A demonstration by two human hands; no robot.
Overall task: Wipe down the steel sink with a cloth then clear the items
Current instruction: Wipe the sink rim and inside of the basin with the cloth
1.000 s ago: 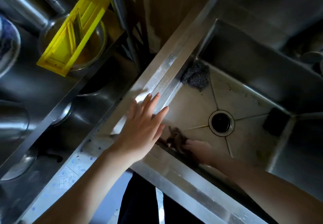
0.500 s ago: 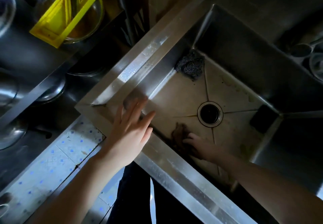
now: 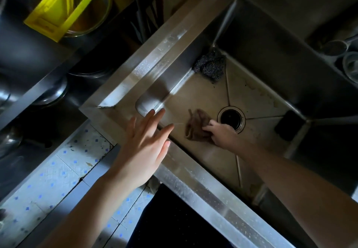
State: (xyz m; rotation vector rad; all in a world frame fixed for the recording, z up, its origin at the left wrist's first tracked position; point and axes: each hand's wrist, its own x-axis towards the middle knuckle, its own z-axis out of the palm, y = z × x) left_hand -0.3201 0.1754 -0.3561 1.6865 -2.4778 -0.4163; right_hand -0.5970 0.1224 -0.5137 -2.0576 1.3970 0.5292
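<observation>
– While the right arm reaches in from the near right, the right hand [image 3: 222, 135] sits low on the floor of the sink [image 3: 213, 197], knuckles up, just near-left of the drain [image 3: 231, 119].
– And the grip?
– Fingers curled, pinching the right edge of the cloth [image 3: 194, 125]. The rest of it lies bunched on the basin floor, left of the hand.
– The other side?
– Left hand [image 3: 143, 151] is flat, fingers straight and fanned, pointing far-right over the sink's left corner. Nothing in that grip. Whether the palm touches the rim, I can't tell.
– Any change from half a second back?
– Yes. Cloth and right hand were tucked close to the near wall, and now they're farther out on the floor, nearer level with the drain. The left hand has kept to that same corner.
– Surfaces?
– Brushed steel all round. It's a square basin, with creases running from the corners to the round drain. There are brownish stains on the floor and water beads on the rims. The cloth is brown, soft and rumpled.
– Other items in the basin?
– A dark, wiry scourer [image 3: 210, 66] in the far corner, and a black block [image 3: 289, 124] with rounded corners in the right corner, well apart from the cloth.
– Outside it?
– A yellow plastic tray [image 3: 64, 9] tilted across a metal bowl [image 3: 100, 15] at far left. At near left, white tiles [image 3: 58, 170] with small blue diamonds.
</observation>
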